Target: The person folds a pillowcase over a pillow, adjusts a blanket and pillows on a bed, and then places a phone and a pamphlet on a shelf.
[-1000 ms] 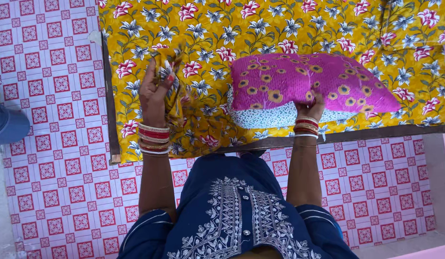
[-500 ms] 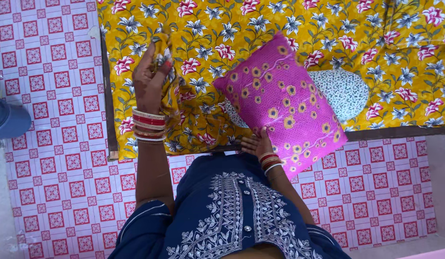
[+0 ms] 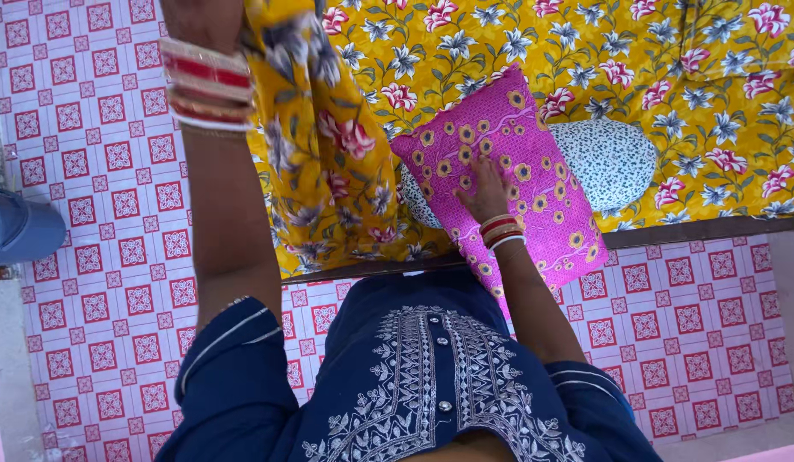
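My left hand (image 3: 200, 17) is raised to the top edge of the view, its fingers cut off there. It grips a corner of the yellow floral bedsheet (image 3: 320, 145), which hangs down from it in a long fold. The rest of the sheet (image 3: 688, 77) lies spread over the bed. My right hand (image 3: 487, 190) rests flat, fingers spread, on a pink pillow (image 3: 508, 145) with orange flowers. That pillow lies tilted across the bed's near edge and partly overhangs it. Under and behind it lies a white pillow (image 3: 611, 162) with small dark specks.
The bed's dark wooden edge (image 3: 714, 229) runs along the near side. Below and to the left is a floor of red-and-white patterned tiles (image 3: 97, 257). A blue rounded object (image 3: 25, 227) stands on the floor at the far left.
My left hand has lifted the sheet corner higher, up to the frame's top. My right hand moved from the pink pillow's lower edge onto its top face.
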